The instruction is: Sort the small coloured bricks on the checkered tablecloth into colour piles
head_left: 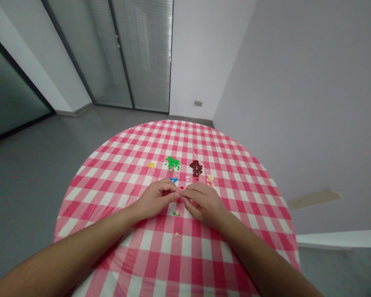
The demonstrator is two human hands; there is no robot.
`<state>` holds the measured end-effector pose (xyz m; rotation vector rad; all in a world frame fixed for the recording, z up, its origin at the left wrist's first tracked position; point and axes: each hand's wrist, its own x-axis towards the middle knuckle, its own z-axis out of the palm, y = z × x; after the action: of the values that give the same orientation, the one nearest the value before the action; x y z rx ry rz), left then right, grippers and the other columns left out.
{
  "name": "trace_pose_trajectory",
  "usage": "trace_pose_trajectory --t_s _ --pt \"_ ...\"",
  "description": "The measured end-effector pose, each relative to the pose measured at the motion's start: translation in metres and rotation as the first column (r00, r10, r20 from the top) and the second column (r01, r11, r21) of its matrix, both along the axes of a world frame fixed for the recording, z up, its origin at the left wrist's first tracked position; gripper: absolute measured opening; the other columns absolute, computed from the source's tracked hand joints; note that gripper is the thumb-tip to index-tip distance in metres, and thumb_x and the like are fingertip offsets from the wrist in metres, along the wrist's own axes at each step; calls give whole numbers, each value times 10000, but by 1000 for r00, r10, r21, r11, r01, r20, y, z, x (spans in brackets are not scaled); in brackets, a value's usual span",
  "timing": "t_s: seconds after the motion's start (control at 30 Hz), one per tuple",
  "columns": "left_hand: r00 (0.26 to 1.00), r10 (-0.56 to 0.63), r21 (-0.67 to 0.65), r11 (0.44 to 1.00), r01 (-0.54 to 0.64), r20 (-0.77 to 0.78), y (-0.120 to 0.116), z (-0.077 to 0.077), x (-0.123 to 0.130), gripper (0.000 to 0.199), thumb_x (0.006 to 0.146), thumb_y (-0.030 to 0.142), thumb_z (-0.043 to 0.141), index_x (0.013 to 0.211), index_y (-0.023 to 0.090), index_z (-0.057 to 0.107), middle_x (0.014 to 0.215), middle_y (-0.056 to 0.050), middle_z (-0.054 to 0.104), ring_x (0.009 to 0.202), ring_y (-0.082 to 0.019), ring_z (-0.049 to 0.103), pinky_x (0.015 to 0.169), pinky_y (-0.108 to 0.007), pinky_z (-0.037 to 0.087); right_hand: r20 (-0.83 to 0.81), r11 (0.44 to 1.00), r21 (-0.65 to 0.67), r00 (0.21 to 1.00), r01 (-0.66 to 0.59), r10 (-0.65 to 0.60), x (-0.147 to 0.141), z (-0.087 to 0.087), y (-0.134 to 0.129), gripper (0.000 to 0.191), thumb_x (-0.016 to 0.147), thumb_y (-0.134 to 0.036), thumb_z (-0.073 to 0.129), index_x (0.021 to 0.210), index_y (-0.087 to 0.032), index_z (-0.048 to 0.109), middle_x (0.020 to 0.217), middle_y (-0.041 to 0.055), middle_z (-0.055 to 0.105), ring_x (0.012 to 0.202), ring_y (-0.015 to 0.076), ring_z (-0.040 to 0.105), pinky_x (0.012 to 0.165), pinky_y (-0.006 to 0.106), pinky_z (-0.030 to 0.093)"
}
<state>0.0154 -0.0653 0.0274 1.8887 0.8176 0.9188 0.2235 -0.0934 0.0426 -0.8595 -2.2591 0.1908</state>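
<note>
A round bench (160, 272) stands in a grey room, with a shiny pink and white checked plastic cloth (247, 194) over it. The floor (21, 206) is grey, and a pale wall (312, 103) rises on the right. Far behind the big pile of tiny green bits (173, 163) are tall glass panels (148, 53) with dark frames.

The pile of dark brown bits (196, 168) is right of the green pile and looks longer from front to back. Some tiny cream bits (209, 179) lie farther right of the green pile, and a few yellow bits (151, 165) lie to its left. Small blue bits (173, 180) are just on its near side, with a tiny red bit (182, 187) a little nearer.

The left hand (178, 193) and the right hand (182, 194) meet on the near side of the green pile. Their fingers are bent and the tips come close together, but I cannot tell if they pinch anything. Nearer still is a small green and cream clump (176, 213), too small to tell its long way or where it points.
</note>
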Motion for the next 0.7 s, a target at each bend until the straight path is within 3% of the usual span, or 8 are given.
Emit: trace_pose_trajectory --t_s 0.1,0.17,0.3,0.43,0.5,0.7 --pt "1000 29 18 999 -29 2 -1 0 0 193 926 289 594 838 201 740 825 -29 701 786 -166 643 763 -313 509 7 989 -124 997 79 -78 10 11 6 141 896 -199 572 885 -208 712 836 80 728 795 208 660 738 330 520" --pt "999 54 31 998 -54 0 0 1 -1 213 930 306 593 814 194 733 810 -32 696 779 -167 642 751 -312 506 63 947 -239 977 214 -205 27 18 15 128 852 -190 589 839 -209 715 804 66 722 736 201 648 693 320 500" --pt "997 70 45 997 -69 -22 2 5 -4 220 919 310 594 780 197 722 777 -30 691 741 -163 633 711 -313 502 192 788 -458 911 411 -364 74 23 37 139 807 -231 609 818 -204 744 827 66 749 737 204 669 644 292 483" --pt "996 75 60 996 -72 -47 3 7 -4 208 904 303 595 766 203 715 758 -26 686 724 -164 625 694 -317 499 325 649 -548 849 528 -416 105 16 48 108 750 -236 644 724 -191 739 761 68 748 670 200 662 578 282 457" --pt "995 80 75 994 -75 -67 4 7 -5 209 903 291 589 759 203 713 755 -28 683 737 -169 627 702 -322 495 372 628 -564 844 537 -387 109 12 49 110 737 -213 636 693 -194 735 727 63 743 635 195 654 547 278 436" --pt "980 14 206 978 28 -199 9 6 -9 207 920 255 559 800 218 724 795 -28 700 810 -192 610 796 -370 475 344 638 -607 881 473 -325 108 7 50 123 732 -221 636 721 -206 757 707 58 745 613 204 657 544 286 438"
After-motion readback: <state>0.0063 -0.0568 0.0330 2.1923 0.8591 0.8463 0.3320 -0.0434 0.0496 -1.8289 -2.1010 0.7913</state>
